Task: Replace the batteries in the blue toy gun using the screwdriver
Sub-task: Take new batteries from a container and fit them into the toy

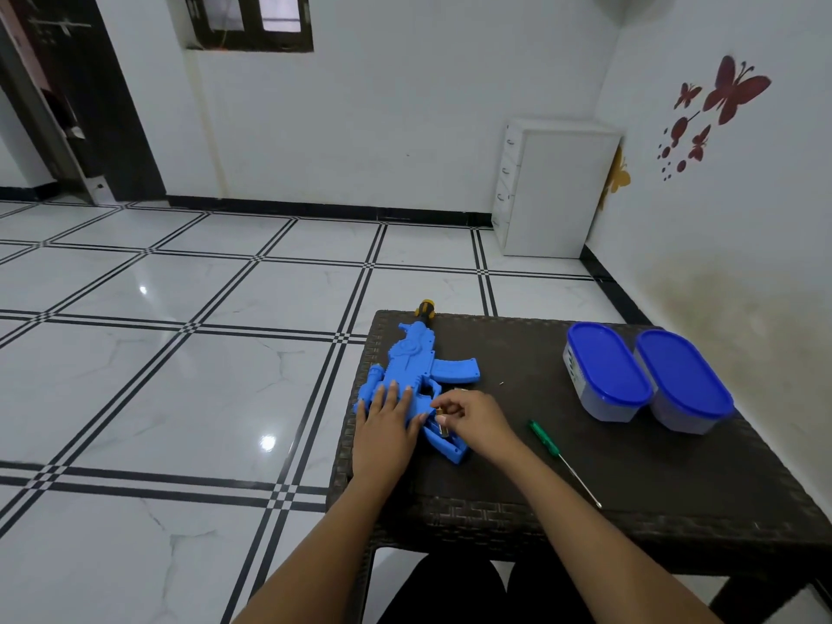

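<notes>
The blue toy gun [421,367] lies flat on the dark woven table [630,470], muzzle pointing away, its yellow-black tip at the far edge. My left hand [389,421] rests flat on the gun's body with straight fingers. My right hand [472,414] pinches a small battery [443,420] at the open compartment in the grip end. A green-handled screwdriver [562,461] lies on the table to the right of my right hand, its tip toward the near edge. A tiny screw [502,383] lies loose just right of the gun.
Two clear tubs with blue lids [605,371] [684,382] stand side by side at the table's right. A white drawer unit [556,191] stands in the far corner. Tiled floor lies left of the table.
</notes>
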`<action>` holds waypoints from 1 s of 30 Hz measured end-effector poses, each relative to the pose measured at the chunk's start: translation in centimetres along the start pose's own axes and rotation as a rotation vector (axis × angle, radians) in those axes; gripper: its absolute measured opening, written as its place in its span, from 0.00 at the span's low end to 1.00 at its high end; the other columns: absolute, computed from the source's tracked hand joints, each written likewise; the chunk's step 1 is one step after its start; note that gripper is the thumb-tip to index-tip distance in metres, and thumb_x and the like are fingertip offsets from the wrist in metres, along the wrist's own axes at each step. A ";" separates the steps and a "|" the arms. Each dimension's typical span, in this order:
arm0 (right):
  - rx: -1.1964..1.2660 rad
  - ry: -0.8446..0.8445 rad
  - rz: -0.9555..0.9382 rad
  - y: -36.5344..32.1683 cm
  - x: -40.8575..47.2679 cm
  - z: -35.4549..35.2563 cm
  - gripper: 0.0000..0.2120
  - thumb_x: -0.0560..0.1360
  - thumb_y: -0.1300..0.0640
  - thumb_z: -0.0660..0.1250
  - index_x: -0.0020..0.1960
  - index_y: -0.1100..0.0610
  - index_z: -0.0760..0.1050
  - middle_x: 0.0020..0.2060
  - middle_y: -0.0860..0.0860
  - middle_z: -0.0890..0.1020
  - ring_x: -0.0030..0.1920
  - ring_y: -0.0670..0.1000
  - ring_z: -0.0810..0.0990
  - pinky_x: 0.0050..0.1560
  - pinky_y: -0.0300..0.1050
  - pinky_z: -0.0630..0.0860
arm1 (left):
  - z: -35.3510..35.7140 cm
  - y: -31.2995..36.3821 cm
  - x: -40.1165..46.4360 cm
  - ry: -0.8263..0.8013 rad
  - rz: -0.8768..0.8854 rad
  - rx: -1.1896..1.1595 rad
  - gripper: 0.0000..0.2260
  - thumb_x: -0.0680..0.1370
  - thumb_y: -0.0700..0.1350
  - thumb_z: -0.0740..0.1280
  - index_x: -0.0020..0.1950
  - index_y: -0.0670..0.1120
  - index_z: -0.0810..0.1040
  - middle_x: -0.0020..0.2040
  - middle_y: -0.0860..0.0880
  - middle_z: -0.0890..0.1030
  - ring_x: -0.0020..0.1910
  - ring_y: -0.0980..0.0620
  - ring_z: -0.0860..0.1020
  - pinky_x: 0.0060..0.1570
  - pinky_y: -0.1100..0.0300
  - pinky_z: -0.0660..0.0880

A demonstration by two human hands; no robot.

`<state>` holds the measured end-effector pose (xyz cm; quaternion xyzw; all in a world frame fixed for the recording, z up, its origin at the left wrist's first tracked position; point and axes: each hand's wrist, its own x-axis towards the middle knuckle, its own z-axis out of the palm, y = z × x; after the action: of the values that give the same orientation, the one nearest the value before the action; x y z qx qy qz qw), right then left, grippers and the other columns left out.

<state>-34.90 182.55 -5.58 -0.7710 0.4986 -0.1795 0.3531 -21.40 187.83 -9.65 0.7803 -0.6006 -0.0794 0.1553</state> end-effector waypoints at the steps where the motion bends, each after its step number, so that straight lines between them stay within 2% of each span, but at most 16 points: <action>1: -0.017 -0.007 -0.005 -0.1 0.1 0.0 0.13 0.74 0.62 0.67 0.58 0.57 0.79 0.53 0.53 0.82 0.52 0.51 0.80 0.57 0.47 0.77 | 0.0 0.0 0.0 0.001 0.001 0.001 0.25 0.81 0.58 0.50 0.77 0.51 0.54 0.78 0.49 0.52 0.77 0.51 0.48 0.74 0.51 0.44; 5: -0.160 -0.030 -0.049 -0.8 0.2 -0.1 0.14 0.74 0.62 0.67 0.59 0.57 0.78 0.55 0.53 0.80 0.54 0.53 0.79 0.58 0.49 0.76 | -0.1 0.0 -0.1 -0.006 0.000 -0.007 0.25 0.81 0.58 0.50 0.77 0.51 0.54 0.78 0.49 0.52 0.77 0.50 0.48 0.74 0.50 0.43; 8: -0.283 -0.070 -0.096 -0.8 0.0 0.1 0.11 0.74 0.61 0.65 0.55 0.55 0.79 0.51 0.54 0.81 0.52 0.54 0.79 0.55 0.53 0.76 | -0.1 -0.1 -0.1 -0.013 0.001 -0.001 0.25 0.82 0.57 0.50 0.77 0.51 0.53 0.78 0.49 0.52 0.77 0.50 0.47 0.74 0.50 0.43; 11: -0.317 -0.050 -0.143 -0.5 -0.2 0.2 0.08 0.75 0.58 0.64 0.51 0.57 0.80 0.47 0.54 0.82 0.48 0.52 0.78 0.49 0.50 0.76 | 0.0 0.0 -0.1 -0.015 -0.005 -0.010 0.24 0.82 0.56 0.49 0.77 0.51 0.53 0.78 0.49 0.51 0.77 0.51 0.47 0.74 0.50 0.42; 13: -0.285 -0.032 -0.171 -0.4 -0.2 0.2 0.09 0.76 0.53 0.64 0.48 0.57 0.80 0.43 0.52 0.82 0.42 0.48 0.75 0.43 0.45 0.71 | 0.0 -0.1 0.0 -0.015 -0.002 -0.009 0.24 0.82 0.56 0.49 0.77 0.51 0.53 0.78 0.49 0.51 0.77 0.51 0.47 0.74 0.50 0.43; 16: -0.293 0.019 -0.220 -0.1 -0.3 1.0 0.10 0.76 0.51 0.64 0.46 0.57 0.79 0.42 0.52 0.81 0.41 0.47 0.74 0.41 0.40 0.66 | 0.0 -0.1 0.0 -0.021 -0.005 0.007 0.23 0.82 0.55 0.48 0.77 0.51 0.52 0.78 0.50 0.51 0.77 0.51 0.46 0.74 0.50 0.43; 19: -0.366 0.124 -0.284 0.5 -0.8 2.8 0.08 0.75 0.54 0.63 0.43 0.59 0.76 0.39 0.54 0.80 0.42 0.52 0.75 0.40 0.42 0.65 | -0.2 0.0 -0.2 -0.029 -0.015 0.007 0.23 0.83 0.54 0.48 0.77 0.52 0.51 0.78 0.50 0.51 0.77 0.52 0.46 0.74 0.49 0.42; 22: -0.476 0.235 -0.367 0.7 -1.1 4.1 0.03 0.68 0.57 0.67 0.36 0.55 0.74 0.29 0.49 0.76 0.31 0.50 0.75 0.29 0.39 0.68 | -0.4 0.0 -0.1 -0.045 -0.020 0.012 0.23 0.83 0.54 0.48 0.77 0.52 0.50 0.78 0.51 0.50 0.77 0.52 0.45 0.74 0.49 0.41; 25: -0.616 0.222 -0.422 0.5 -1.1 3.9 0.02 0.64 0.55 0.68 0.34 0.51 0.75 0.26 0.46 0.74 0.26 0.46 0.74 0.24 0.34 0.67 | -0.5 0.0 -0.2 -0.053 -0.019 0.019 0.23 0.83 0.53 0.48 0.77 0.52 0.50 0.78 0.51 0.49 0.77 0.52 0.45 0.74 0.49 0.41; 28: -0.765 0.139 -0.418 -0.5 -1.1 3.8 0.12 0.54 0.55 0.79 0.31 0.51 0.76 0.23 0.47 0.76 0.24 0.45 0.75 0.22 0.33 0.68 | -0.4 0.0 -0.2 -0.049 -0.021 0.023 0.23 0.83 0.52 0.48 0.77 0.52 0.49 0.78 0.51 0.49 0.77 0.52 0.44 0.74 0.49 0.41; 29: -0.860 0.129 -0.422 -1.2 -1.4 3.6 0.12 0.55 0.55 0.79 0.33 0.52 0.78 0.25 0.48 0.78 0.26 0.45 0.77 0.23 0.34 0.70 | -0.4 0.0 -0.2 -0.045 -0.019 0.030 0.23 0.83 0.50 0.49 0.77 0.52 0.48 0.78 0.51 0.48 0.77 0.53 0.44 0.74 0.49 0.41; 30: -0.922 0.071 -0.412 -2.1 -1.7 3.5 0.10 0.61 0.58 0.77 0.39 0.55 0.79 0.32 0.51 0.82 0.32 0.48 0.81 0.29 0.37 0.74 | -0.5 -0.1 -0.2 -0.041 -0.016 0.038 0.23 0.83 0.49 0.50 0.77 0.52 0.48 0.78 0.51 0.48 0.77 0.53 0.44 0.74 0.49 0.41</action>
<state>-32.13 185.87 -6.32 -0.9226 0.3752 -0.0327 -0.0838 -21.25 188.13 -9.23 0.7860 -0.5989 -0.0852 0.1276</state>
